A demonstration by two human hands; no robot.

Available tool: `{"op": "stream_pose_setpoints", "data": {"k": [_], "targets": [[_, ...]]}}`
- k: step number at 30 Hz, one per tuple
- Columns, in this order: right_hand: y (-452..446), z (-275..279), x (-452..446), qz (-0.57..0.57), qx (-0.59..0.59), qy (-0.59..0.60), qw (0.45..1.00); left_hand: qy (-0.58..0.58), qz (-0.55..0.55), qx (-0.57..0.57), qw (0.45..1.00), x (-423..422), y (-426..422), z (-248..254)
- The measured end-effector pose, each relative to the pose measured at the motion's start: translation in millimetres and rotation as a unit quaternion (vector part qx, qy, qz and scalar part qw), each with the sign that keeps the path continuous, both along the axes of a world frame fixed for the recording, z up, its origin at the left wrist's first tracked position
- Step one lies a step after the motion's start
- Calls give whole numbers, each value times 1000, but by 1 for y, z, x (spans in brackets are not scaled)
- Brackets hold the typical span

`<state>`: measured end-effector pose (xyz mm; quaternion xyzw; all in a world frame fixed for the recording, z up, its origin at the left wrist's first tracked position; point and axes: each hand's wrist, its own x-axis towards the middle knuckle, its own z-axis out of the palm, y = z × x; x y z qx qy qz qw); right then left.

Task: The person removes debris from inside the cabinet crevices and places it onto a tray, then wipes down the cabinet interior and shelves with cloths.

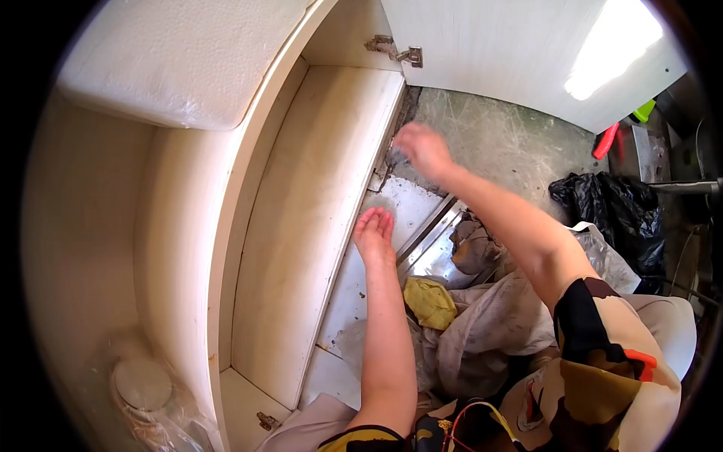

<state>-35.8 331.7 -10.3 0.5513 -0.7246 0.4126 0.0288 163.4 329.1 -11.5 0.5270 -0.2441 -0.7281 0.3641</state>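
My left hand (374,235) hovers over the white floor panel (410,202), beside the front edge of the low cabinet shelf (312,173). Its fingers are bunched and curled, and what they hold, if anything, is too small to make out. Further up, my right hand (424,153) is smeared by motion close to the cabinet's lower corner, where dark grime (393,157) lines the edge. I cannot tell whether that hand is closed or holds anything.
An open cabinet door (512,53) stands at the top right on a metal hinge (410,56). White foam (181,60) rests at upper left. Near my legs lie a yellow cloth (429,303) and a metal tray (437,252). A black plastic bag (614,211) sits at right.
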Motion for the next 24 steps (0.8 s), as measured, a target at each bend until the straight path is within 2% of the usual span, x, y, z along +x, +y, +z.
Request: {"op": "stream_pose_setpoints", "data": {"k": [2,3,5,6,7,8,9,10,12,19,24], "targets": [[-12,14,-25,-94,40,-112,988,0,-3,5,1000,-2,3,-3],[-19,15,-34,-95,37,-113,988,-1,-7,12,1000,-5,4,-1],[-31,13,-48,-175,10,-92,980,0,-15,9,1000,-11,4,1],[-36,16,-46,-167,73,-58,982,0,-19,10,1000,-13,5,2],[-37,17,-44,-165,73,-59,982,-1,-17,10,1000,-13,4,2],[-36,18,-43,-104,156,73,980,4,-17,7,1000,-14,3,2],[-36,17,-41,-39,235,203,950,8,-18,5,1000,-14,2,2],[-42,15,-37,-36,238,202,950,6,-16,9,1000,-14,1,2],[-54,10,-25,-51,304,262,915,16,4,13,1000,-9,-1,3],[-53,6,-27,-56,297,278,912,22,9,14,1000,-6,-7,-3],[-47,-8,-16,-12,242,182,953,12,10,8,1000,-2,-5,-6]]}}
